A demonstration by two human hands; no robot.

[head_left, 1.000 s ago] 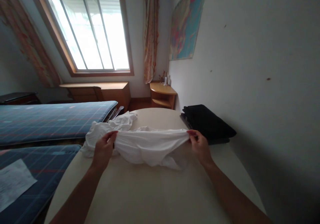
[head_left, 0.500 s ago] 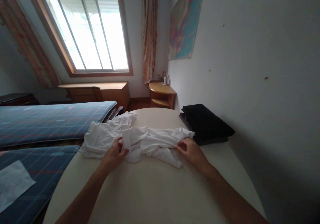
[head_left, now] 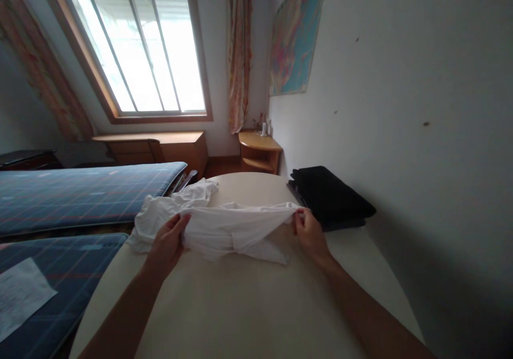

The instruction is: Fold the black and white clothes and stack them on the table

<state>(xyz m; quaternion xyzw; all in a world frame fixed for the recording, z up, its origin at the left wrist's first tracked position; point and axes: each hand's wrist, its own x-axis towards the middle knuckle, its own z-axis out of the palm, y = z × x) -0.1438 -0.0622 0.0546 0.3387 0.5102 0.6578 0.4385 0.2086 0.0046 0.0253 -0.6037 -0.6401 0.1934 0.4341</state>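
A white cloth garment [head_left: 232, 228] is stretched between my two hands above the round pale table [head_left: 248, 305]; its exact kind is unclear. My left hand [head_left: 167, 241] pinches its left end with the fingers closed. At the right end, my right hand [head_left: 309, 236] grips the upper corner between thumb and fingers. The lower part of the garment hangs slack, its right tip near the tabletop. Behind my left hand lies a second crumpled white garment [head_left: 154, 220], partly covered by the stretched one.
Folded black cloth items [head_left: 328, 193] are stacked at the table's right edge, beside the wall. To the left are blue plaid mattresses [head_left: 80, 193], with a paper sheet [head_left: 24, 295] on the nearer one. A small corner shelf [head_left: 260, 142] stands beyond the table.
The garment was bunched on the table and is now pulled taut and flatter. My left hand moved left, and my right hand went slightly up and right.
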